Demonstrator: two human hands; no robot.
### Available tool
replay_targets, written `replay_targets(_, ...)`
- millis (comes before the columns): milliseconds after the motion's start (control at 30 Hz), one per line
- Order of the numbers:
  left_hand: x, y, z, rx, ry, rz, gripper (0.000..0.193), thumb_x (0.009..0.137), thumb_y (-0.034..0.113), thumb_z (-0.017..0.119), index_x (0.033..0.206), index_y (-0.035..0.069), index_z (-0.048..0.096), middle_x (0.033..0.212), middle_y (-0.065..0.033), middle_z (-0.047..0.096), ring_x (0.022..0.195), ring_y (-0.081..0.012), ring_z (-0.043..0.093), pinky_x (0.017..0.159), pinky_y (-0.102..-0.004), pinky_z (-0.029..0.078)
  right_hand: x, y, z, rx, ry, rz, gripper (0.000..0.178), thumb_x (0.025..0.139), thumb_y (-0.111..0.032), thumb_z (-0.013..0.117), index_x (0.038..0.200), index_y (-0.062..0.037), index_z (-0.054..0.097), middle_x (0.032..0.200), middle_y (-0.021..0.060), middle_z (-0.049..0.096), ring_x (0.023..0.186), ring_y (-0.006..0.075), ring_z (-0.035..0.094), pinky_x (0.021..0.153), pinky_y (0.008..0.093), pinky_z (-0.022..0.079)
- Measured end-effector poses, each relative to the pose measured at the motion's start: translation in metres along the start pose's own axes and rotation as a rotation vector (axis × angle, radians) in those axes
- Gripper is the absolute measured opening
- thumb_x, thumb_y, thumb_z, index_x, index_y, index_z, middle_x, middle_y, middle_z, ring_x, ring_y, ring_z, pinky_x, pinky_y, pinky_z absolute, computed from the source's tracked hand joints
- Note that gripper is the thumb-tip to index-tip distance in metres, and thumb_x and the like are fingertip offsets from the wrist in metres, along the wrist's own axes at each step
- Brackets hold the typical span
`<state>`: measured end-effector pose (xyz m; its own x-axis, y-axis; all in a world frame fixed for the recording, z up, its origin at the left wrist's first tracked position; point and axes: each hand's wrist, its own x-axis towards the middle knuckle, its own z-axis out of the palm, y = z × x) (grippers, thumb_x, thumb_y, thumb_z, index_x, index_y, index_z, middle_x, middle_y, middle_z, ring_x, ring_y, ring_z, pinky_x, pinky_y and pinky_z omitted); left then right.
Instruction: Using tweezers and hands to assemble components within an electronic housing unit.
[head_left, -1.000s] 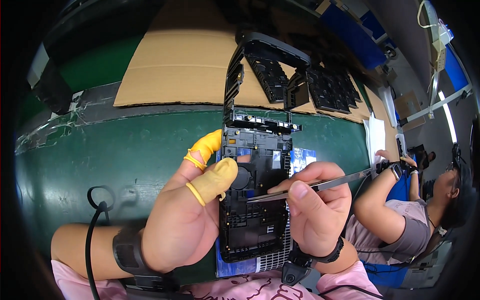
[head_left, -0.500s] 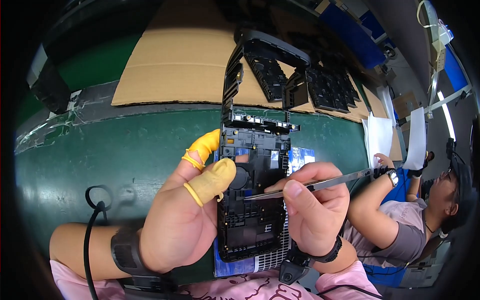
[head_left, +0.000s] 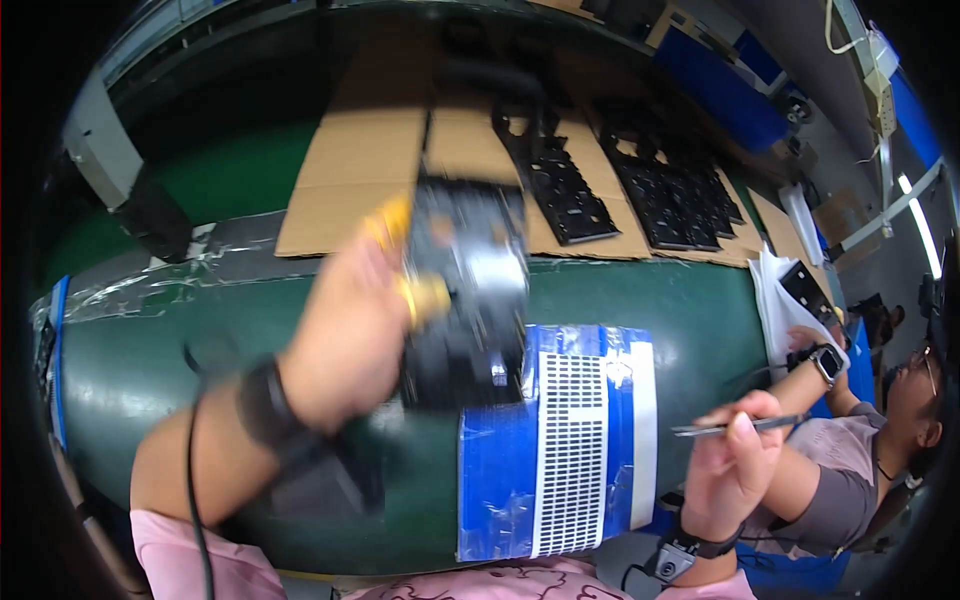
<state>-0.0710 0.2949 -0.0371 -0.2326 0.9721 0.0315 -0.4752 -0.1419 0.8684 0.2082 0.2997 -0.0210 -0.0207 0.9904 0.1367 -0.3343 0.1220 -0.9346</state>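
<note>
My left hand [head_left: 355,310] grips a black plastic frame [head_left: 465,290] by its left edge, with yellow finger cots on thumb and forefinger. The frame is smeared by motion and held above the green table [head_left: 300,480]. Its upper part, a blurred open loop, reaches over the cardboard. To the right, my right hand [head_left: 735,455] pinches a pair of metal tweezers [head_left: 735,428] between thumb and fingers, apart from the frame. Between my hands lies a blue board [head_left: 500,500] bearing a white sheet of small dark labels [head_left: 570,455].
Several similar black frames [head_left: 660,200] lie on a cardboard sheet [head_left: 335,190] along the far side. At the right, another person's hand [head_left: 808,345] is by a white sheet and a black part [head_left: 805,290]. A black cable [head_left: 195,450] runs along my left forearm.
My left hand has lifted the black frame up and leftward, uncovering the blue board. My right hand has drawn away to the right with the tweezers.
</note>
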Motion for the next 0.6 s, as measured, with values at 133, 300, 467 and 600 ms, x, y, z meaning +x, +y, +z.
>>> replay_targets(133,0.108,0.052,-0.071,0.555,0.121,0.309,0.047,0.068,-0.009,0.042,0.115,0.000,0.045,0.097,-0.0076,0.057,0.083,-0.0146,0.057,0.073,-0.0251,0.047,-0.004,-0.006,-0.036,-0.006,0.057,-0.037,0.019,0.075,-0.001,0.057,0.092,-0.0011,0.047,0.071,0.0152,0.060,0.054,0.0140,0.054,0.057,0.0256,0.046)
replay_targets(300,0.172,0.107,-0.233,1.460,0.520,0.224,0.054,0.066,0.008,0.053,0.116,-0.008,0.043,0.102,-0.0262,0.055,0.096,-0.0357,0.054,0.081,-0.0332,0.044,-0.006,0.006,-0.040,0.029,0.094,-0.017,0.020,0.073,-0.001,0.058,0.091,-0.0014,0.048,0.070,0.0144,0.060,0.051,0.0123,0.052,0.051,0.0217,0.044)
replay_targets(467,0.155,0.088,-0.219,1.964,0.906,0.512,0.045,0.072,0.012,0.060,0.114,0.004,0.048,0.107,-0.0195,0.050,0.100,-0.0341,0.050,0.085,-0.0390,0.042,-0.010,0.004,-0.044,0.006,0.129,-0.021,0.021,0.073,-0.002,0.059,0.091,-0.0006,0.048,0.068,0.0158,0.060,0.048,0.0095,0.046,0.045,0.0189,0.038)
replay_targets(600,0.165,0.046,-0.101,1.727,0.401,0.826,0.020,0.072,0.012,0.061,0.087,-0.001,0.061,0.094,-0.0186,0.055,0.091,-0.0326,0.050,0.080,-0.0375,0.041,-0.006,0.008,-0.026,-0.047,0.066,0.056,0.020,0.074,-0.001,0.061,0.089,0.0006,0.049,0.068,0.0125,0.060,0.048,0.0075,0.045,0.046,0.0193,0.037)
